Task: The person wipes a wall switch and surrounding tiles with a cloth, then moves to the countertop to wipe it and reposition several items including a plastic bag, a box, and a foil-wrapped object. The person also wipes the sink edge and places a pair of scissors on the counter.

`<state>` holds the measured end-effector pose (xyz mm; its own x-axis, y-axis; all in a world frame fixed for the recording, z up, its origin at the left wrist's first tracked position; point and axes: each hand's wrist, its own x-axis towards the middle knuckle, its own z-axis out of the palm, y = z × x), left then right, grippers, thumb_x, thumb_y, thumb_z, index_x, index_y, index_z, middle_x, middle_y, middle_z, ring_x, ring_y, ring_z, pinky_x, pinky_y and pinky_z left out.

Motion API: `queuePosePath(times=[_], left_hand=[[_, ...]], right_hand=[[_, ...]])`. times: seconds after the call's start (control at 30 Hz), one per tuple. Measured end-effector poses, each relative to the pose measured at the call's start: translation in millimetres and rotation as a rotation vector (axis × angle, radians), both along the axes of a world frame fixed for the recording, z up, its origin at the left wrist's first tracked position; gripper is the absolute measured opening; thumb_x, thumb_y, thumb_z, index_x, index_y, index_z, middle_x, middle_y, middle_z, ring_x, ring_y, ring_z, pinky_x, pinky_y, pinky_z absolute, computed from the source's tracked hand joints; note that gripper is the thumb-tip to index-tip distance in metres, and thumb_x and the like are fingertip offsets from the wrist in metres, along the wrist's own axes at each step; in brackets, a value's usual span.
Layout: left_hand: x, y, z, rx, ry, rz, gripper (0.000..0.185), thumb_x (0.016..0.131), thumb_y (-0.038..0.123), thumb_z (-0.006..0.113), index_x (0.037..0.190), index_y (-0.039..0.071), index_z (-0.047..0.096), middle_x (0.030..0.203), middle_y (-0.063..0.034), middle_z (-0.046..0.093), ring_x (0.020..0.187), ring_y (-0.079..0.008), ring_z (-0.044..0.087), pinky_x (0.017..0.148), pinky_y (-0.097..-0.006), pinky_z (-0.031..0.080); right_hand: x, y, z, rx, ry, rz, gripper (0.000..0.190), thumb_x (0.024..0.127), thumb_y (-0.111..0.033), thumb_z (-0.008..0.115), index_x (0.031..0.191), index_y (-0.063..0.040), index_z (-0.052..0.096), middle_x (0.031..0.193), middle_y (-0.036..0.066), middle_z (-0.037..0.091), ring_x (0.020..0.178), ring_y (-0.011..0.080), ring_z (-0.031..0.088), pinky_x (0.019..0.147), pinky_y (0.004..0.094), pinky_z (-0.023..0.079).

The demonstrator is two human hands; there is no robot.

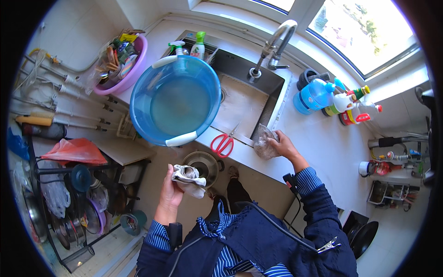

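My left hand (172, 190) holds a bunched pale cloth (190, 180) in the air, in front of the counter's edge. A greyish, crumpled cloth (265, 142) is gripped in my right hand (284, 145), over the front corner of the sink. Between the hands, red-handled scissors (222, 144) lie on the sink's front rim, blades pointing inward. To their left a large blue plastic basin (138, 119) with white handles holds cloudy water. It rests partly over the stainless steel sink (242, 100).
A tall faucet (268, 48) rises behind the sink. Several bottles (313, 97) stand on the counter at right. A purple tub (140, 65) of kitchen items sits at left. Below are a metal pot (211, 169) on the floor and a black rack (38, 187) of cookware.
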<state>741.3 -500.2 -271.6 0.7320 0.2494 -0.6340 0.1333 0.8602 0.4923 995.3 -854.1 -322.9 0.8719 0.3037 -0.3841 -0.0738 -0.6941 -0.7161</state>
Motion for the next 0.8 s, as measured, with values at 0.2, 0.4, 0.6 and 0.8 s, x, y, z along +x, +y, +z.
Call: queuePosePath(times=[0.2, 0.4, 0.6, 0.8], left_hand=[[-28.2, 12.0, -10.3, -0.010, 0.023, 0.075, 0.034, 0.099, 0.041, 0.053, 0.111, 0.009, 0.058, 0.109, -0.0078, 0.065, 0.105, -0.0231, 0.061, 0.097, -0.0411, 0.048], [-43.3, 6.6, -12.2, -0.030, 0.064, 0.176, 0.033, 0.098, 0.041, 0.054, 0.109, 0.009, 0.059, 0.108, -0.0089, 0.066, 0.105, -0.0241, 0.062, 0.097, -0.0421, 0.048], [-79.5, 2.6, -14.8, -0.076, 0.060, 0.292, 0.034, 0.092, 0.041, 0.063, 0.105, 0.010, 0.060, 0.105, -0.0087, 0.066, 0.102, -0.0242, 0.063, 0.096, -0.0428, 0.049], [-134.2, -5.7, -18.0, -0.067, 0.030, 0.525, 0.030, 0.092, 0.038, 0.065, 0.099, 0.009, 0.061, 0.096, -0.0054, 0.066, 0.093, -0.0197, 0.064, 0.089, -0.0396, 0.052]], right_hand=[[-3.8, 29.1, 7.6, -0.285, -0.805, 0.123, 0.048, 0.075, -0.012, 0.074, 0.120, -0.009, 0.058, 0.117, 0.015, 0.060, 0.108, 0.0336, 0.056, 0.090, 0.0408, 0.047], [16.9, 113.4, -1.8, -0.099, -0.701, 0.683, 0.028, 0.078, -0.006, 0.066, 0.105, -0.013, 0.067, 0.123, 0.008, 0.061, 0.118, 0.0291, 0.053, 0.098, 0.0382, 0.045], [61.3, 119.4, -54.0, -0.589, -0.892, 1.323, 0.006, 0.080, -0.017, 0.063, 0.083, -0.013, 0.067, 0.084, 0.008, 0.065, 0.088, 0.0288, 0.062, 0.077, 0.0420, 0.049], [72.3, 115.2, -29.8, -0.260, -0.548, 1.161, 0.022, 0.086, -0.023, 0.059, 0.075, -0.006, 0.068, 0.078, 0.016, 0.065, 0.078, 0.0384, 0.061, 0.072, 0.0496, 0.047]])
